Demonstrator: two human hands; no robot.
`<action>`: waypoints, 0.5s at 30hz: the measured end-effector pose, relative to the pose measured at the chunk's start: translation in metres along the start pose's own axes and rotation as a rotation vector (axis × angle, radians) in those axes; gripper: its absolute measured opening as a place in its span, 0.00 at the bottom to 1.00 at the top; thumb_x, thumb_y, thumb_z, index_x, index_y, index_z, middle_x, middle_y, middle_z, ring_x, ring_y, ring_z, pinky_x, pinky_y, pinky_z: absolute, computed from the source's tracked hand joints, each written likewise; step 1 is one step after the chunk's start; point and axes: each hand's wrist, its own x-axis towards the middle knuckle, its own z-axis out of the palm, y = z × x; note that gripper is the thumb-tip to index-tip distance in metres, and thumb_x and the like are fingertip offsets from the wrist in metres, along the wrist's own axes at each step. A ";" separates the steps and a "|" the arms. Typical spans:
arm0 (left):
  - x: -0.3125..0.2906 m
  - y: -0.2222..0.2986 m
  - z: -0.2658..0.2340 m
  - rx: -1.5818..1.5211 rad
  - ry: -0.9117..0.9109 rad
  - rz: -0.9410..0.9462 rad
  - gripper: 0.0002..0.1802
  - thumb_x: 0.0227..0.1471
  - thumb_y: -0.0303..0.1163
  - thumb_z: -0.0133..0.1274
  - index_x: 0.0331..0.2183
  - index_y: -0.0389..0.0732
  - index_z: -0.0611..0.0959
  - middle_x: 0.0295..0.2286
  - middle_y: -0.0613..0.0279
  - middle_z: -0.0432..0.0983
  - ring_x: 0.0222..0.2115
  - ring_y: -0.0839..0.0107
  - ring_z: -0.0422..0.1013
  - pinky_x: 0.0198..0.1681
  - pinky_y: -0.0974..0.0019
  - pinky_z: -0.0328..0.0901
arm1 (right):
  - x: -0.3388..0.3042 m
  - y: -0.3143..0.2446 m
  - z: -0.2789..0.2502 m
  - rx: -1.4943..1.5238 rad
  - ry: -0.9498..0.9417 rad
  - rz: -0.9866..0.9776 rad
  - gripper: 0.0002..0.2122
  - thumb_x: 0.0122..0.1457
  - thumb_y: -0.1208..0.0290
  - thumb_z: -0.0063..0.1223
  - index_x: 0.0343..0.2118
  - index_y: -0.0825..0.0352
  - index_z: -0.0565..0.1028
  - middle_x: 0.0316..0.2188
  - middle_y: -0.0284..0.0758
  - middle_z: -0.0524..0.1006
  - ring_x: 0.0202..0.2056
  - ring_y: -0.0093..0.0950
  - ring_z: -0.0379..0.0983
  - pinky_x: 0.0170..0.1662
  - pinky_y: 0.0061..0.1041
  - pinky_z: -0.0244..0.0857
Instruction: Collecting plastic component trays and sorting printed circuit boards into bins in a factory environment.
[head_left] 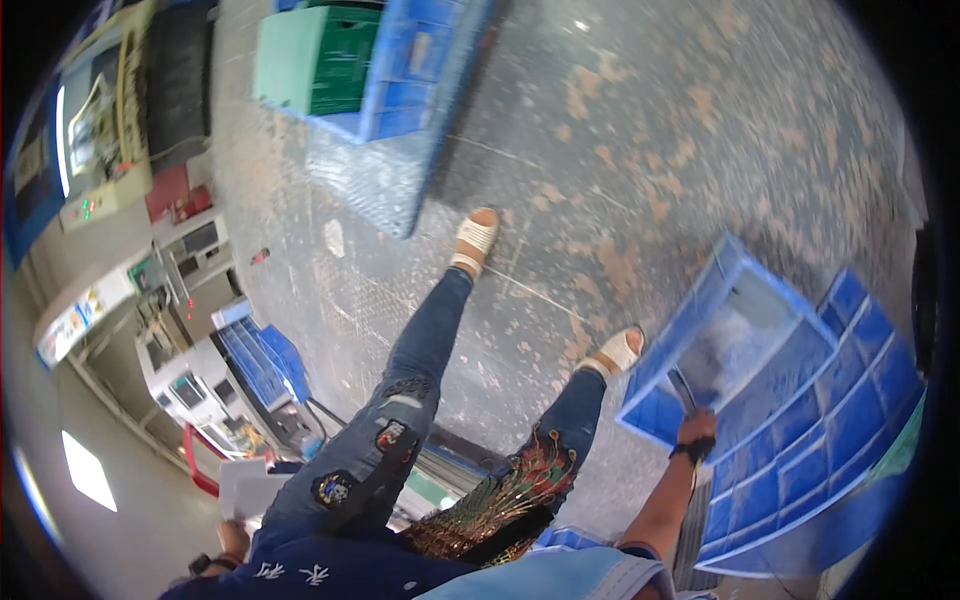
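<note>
My right hand point(697, 428), with a dark band at the wrist, is closed beside the near wall of a blue plastic crate point(725, 262). A dark grey strip-like thing point(681, 387) sticks out of that fist over the crate. The crate's inside looks pale and dusty; its contents are blurred. At the lower left, my left hand point(234, 537), with a dark watch or band, is at the lower edge of a pale, flat, box-like thing point(248, 488). Its fingers seem bent round that edge, partly hidden.
Stacked blue crates point(810, 470) stand at the right. Ahead, a blue platform point(408, 215) bears another blue crate point(400, 110) and a green box point(345, 62). Machines point(190, 390) line the left side. The grey floor point(540, 240) is worn, with my sandalled feet on it.
</note>
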 end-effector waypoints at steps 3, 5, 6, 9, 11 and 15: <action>-0.049 -0.082 0.012 -0.003 0.188 -0.103 0.10 0.39 0.26 0.45 0.19 0.36 0.81 0.19 0.43 0.73 0.24 0.51 0.72 0.26 0.59 0.65 | -0.009 0.003 -0.016 0.163 0.152 0.085 0.17 0.40 0.63 0.59 0.32 0.68 0.73 0.34 0.45 0.71 0.39 0.45 0.66 0.42 0.40 0.61; -0.024 -0.061 0.010 -0.100 0.061 -0.208 0.09 0.40 0.27 0.50 0.27 0.37 0.82 0.23 0.43 0.74 0.28 0.57 0.73 0.33 0.58 0.66 | -0.022 0.009 -0.050 0.193 0.200 0.215 0.22 0.39 0.61 0.61 0.34 0.72 0.72 0.34 0.49 0.72 0.39 0.48 0.67 0.42 0.39 0.61; -0.032 -0.072 0.031 -0.135 0.123 -0.188 0.07 0.39 0.26 0.51 0.25 0.36 0.82 0.22 0.43 0.74 0.28 0.55 0.73 0.32 0.58 0.66 | -0.022 -0.019 -0.074 0.229 0.168 0.279 0.23 0.39 0.60 0.61 0.34 0.74 0.71 0.34 0.51 0.72 0.39 0.50 0.67 0.42 0.38 0.61; -0.001 -0.090 0.076 -0.306 0.144 -0.156 0.09 0.40 0.24 0.49 0.26 0.34 0.81 0.23 0.44 0.75 0.29 0.53 0.73 0.32 0.59 0.66 | -0.056 -0.040 -0.134 0.465 0.225 0.220 0.26 0.38 0.59 0.63 0.32 0.78 0.70 0.33 0.54 0.72 0.37 0.50 0.68 0.41 0.38 0.61; 0.010 -0.087 0.093 -0.402 0.049 -0.190 0.10 0.39 0.24 0.47 0.26 0.34 0.81 0.24 0.43 0.74 0.29 0.52 0.72 0.34 0.59 0.66 | -0.076 -0.087 -0.186 0.548 0.291 0.146 0.25 0.38 0.60 0.63 0.32 0.79 0.70 0.31 0.54 0.72 0.36 0.49 0.68 0.41 0.37 0.60; 0.020 -0.066 0.123 -0.606 -0.007 -0.257 0.10 0.38 0.24 0.46 0.26 0.34 0.81 0.25 0.43 0.74 0.29 0.51 0.72 0.35 0.59 0.66 | -0.107 -0.214 -0.311 0.342 0.408 -0.160 0.22 0.36 0.63 0.63 0.31 0.75 0.71 0.30 0.48 0.71 0.35 0.47 0.67 0.39 0.37 0.61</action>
